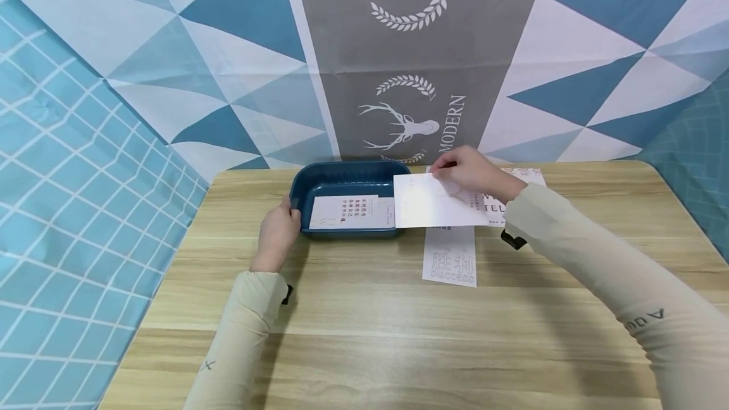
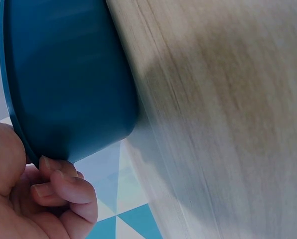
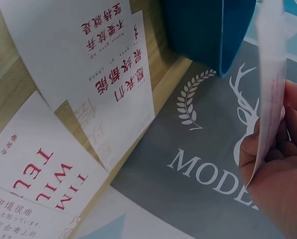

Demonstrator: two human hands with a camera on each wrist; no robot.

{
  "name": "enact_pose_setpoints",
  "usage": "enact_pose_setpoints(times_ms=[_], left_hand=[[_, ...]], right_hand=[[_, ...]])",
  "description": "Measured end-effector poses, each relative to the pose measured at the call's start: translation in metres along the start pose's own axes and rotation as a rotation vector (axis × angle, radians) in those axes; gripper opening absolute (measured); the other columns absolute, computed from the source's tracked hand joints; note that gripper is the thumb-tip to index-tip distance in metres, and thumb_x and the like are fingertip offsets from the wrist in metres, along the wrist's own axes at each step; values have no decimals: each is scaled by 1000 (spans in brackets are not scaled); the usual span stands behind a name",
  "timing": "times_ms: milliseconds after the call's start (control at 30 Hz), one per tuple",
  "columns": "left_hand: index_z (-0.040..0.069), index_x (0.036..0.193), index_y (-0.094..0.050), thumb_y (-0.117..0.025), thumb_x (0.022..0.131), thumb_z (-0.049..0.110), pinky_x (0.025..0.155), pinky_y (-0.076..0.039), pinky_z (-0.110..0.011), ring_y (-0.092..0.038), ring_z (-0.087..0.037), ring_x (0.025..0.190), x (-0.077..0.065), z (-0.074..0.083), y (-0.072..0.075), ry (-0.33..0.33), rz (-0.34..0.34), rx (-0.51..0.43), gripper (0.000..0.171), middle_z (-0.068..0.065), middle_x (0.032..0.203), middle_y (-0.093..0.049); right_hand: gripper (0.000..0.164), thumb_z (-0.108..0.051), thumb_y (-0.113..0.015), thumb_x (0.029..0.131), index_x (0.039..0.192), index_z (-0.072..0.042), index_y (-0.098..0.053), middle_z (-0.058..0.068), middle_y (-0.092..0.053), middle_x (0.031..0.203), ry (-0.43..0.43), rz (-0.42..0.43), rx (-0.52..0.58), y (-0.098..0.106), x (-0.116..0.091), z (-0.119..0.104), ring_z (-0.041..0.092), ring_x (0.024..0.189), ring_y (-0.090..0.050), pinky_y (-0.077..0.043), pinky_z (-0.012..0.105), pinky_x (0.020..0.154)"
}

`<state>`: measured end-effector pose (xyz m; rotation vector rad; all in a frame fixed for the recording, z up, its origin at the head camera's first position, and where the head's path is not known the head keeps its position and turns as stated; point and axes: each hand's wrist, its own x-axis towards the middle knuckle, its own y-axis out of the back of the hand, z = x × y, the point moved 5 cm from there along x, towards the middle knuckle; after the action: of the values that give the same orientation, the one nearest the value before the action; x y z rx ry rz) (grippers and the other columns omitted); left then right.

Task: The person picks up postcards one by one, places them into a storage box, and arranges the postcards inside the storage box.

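Note:
A dark blue plastic basin [image 1: 348,173] stands at the back of the table. My left hand [image 1: 277,234] grips its left rim, thumb and curled fingers around the edge in the left wrist view, where the basin's outer wall [image 2: 74,74] shows. Inside the basin lie white printed cards [image 1: 344,212]. My right hand [image 1: 474,173] pinches a white card [image 1: 427,204] by its far edge, its left end overlapping the basin's right side in the head view. Seen from the right wrist, that card [image 3: 273,74] stands nearly edge-on between thumb and fingers.
Beneath the right hand, more printed cards lie on the wooden table, one lettered "success" [image 1: 450,261] and one with red capitals [image 3: 49,174]. A patterned cloth with deer heads [image 1: 404,125] hangs behind the table's back edge. Blue checked cloth [image 1: 74,207] covers the left side.

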<state>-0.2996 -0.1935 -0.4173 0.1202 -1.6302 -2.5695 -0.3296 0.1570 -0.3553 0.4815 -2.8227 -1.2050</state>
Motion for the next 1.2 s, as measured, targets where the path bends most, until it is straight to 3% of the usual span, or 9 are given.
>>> enact_pose_setpoints(times_ms=[233, 500, 1200], left_hand=[[-7, 139, -38, -38, 95, 16, 81, -47, -49, -60, -34, 90, 0, -1, 0, -13, 6, 0, 49, -31, 120, -57], [-7, 137, -39, -39, 96, 15, 80, -47, -49, -60, -34, 88, -1, -1, 0, -21, 8, -1, 47, -30, 115, -60], [-6, 137, -40, -38, 96, 15, 81, -47, -49, -60, -35, 89, -1, -1, 2, -16, 10, -7, 46, -31, 114, -60]], right_hand=[[24, -14, -52, 92, 106, -2, -68, 16, -66, 106, -4, 9, -8, -2, 5, -7, 26, 97, -55, -40, 40, 90], [24, -15, -54, 91, 106, -2, -68, 16, -65, 106, -27, 17, -9, -7, 13, -16, 25, 93, -54, -41, 35, 82], [23, -16, -55, 90, 103, -3, -69, 14, -66, 105, -18, 12, -2, -24, 30, -37, 22, 92, -54, -42, 32, 81]])
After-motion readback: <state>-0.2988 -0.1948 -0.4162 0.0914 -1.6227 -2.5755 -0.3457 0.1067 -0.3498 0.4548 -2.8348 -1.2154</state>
